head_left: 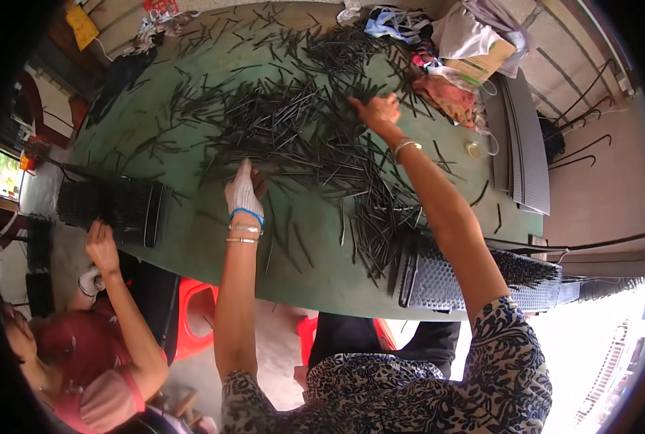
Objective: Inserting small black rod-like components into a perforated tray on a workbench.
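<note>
Head view: loose black strips (272, 119) may tangle or scatter

The thin strips lie in a crossed heap at the middle of the green table (308, 289), with many single pieces spread toward its far side and a dense tail of them running to the near right. The left hand (245, 194), in a white glove, is at the near edge of the heap, its fingers close together; I cannot tell whether they pinch any strip. The right hand (380, 112) is bare and is over the strips farther away, with the thumb stretched apart from the fingers. It looks unclenched, although its fingertips may touch some pieces.

Because the strips cross in all directions, pulling one could, I judge, drag several others. A wide sweep could push pieces over the near edge, where the tail lies not far from it. The right forearm passes above the perforated grey block (438, 282), from which black bristles (528, 271) stand up; if the arm is lowered carelessly, it could bend them or catch on them. The bracelet (407, 146) on the right wrist might also hook a strip. Near that arm, a small clear cup (474, 150) could be knocked by the elbow side. At the left, a co-worker's hand (102, 249) touches a black bristled block (156, 217), so pieces flung there might disturb it.
</note>
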{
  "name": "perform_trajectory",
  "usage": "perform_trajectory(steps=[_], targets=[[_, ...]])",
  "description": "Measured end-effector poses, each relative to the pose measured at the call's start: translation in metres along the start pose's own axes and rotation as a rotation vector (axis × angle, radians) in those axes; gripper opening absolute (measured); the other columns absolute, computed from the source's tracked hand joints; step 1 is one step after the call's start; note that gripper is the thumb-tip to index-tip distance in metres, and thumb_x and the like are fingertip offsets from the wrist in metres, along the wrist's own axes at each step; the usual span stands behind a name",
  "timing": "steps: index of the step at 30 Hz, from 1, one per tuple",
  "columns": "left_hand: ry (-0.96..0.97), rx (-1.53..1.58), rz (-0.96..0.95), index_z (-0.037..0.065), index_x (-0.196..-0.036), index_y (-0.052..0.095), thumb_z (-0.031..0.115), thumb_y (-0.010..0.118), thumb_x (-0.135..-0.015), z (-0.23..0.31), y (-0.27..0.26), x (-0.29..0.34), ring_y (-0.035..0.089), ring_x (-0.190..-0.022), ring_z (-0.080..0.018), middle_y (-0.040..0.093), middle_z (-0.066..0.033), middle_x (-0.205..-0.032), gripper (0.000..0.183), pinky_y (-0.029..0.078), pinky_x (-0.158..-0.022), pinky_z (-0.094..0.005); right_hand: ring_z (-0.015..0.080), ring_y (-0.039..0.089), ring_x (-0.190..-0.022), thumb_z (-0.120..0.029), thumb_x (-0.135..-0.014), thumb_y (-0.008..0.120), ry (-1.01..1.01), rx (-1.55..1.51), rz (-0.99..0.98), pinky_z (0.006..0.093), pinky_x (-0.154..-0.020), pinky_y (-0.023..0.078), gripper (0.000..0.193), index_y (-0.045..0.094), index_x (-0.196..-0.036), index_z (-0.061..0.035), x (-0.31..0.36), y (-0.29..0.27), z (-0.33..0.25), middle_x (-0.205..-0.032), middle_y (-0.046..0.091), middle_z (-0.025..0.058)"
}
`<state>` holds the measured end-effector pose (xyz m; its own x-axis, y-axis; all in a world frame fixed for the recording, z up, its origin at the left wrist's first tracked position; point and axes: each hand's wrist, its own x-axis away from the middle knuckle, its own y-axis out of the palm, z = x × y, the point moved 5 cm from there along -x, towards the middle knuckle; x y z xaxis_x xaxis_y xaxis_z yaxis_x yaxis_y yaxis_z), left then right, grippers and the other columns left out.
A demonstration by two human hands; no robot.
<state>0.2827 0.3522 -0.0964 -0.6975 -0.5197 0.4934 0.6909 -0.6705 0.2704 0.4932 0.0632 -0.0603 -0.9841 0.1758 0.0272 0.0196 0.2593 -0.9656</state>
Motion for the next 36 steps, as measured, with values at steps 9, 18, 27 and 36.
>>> perform_trajectory(steps=[9,18,27,36], targets=[[-0.144,-0.172,-0.234,0.001,-0.11,0.054,0.043,0.062,-0.09,0.001,0.091,-0.048,0.062,-0.086,-0.0282,0.062,-0.014,-0.095,0.047,0.054,-0.075,-0.0436,0.0388,0.05,-0.108,-0.033,-0.081,0.066,-0.475,-0.279,0.186,0.0479,-0.085,0.049,0.038,0.061,-0.101,-0.002,0.054,0.04,-0.095,-0.114,0.049,0.0195],[-0.045,-0.249,-0.324,-0.003,-0.091,0.064,0.017,0.071,-0.075,-0.013,0.128,0.014,0.063,-0.078,-0.0238,0.065,-0.0124,-0.092,0.026,0.056,-0.065,-0.0377,0.0388,0.064,-0.093,-0.017,-0.084,0.056,-0.524,-0.509,-0.158,0.0437,-0.083,0.05,0.028,0.065,-0.107,-0.0026,0.093,0.015,-0.06,-0.094,0.067,0.0234],[0.066,-0.546,-0.664,-0.001,-0.1,0.065,0.012,0.061,-0.086,-0.046,0.12,0.079,0.065,-0.082,-0.0229,0.067,-0.0082,-0.095,0.02,0.054,-0.076,-0.0362,0.0403,0.063,-0.092,-0.018,-0.085,0.054,-0.575,-0.424,-0.164,0.0459,-0.082,0.05,0.024,0.067,-0.098,-0.001,0.161,-0.038,-0.008,-0.093,0.066,0.0234],[0.102,-0.722,-0.402,-0.002,-0.096,0.068,0.026,0.069,-0.084,-0.021,0.064,0.097,0.058,-0.065,-0.0149,0.061,-0.0044,-0.069,0.03,0.046,-0.059,-0.0292,0.0439,0.061,-0.098,-0.053,-0.09,0.053,-0.319,0.099,-0.318,0.0482,-0.086,0.049,0.06,0.065,-0.098,0.0046,0.125,-0.05,0.089,-0.096,0.064,0.0303]])
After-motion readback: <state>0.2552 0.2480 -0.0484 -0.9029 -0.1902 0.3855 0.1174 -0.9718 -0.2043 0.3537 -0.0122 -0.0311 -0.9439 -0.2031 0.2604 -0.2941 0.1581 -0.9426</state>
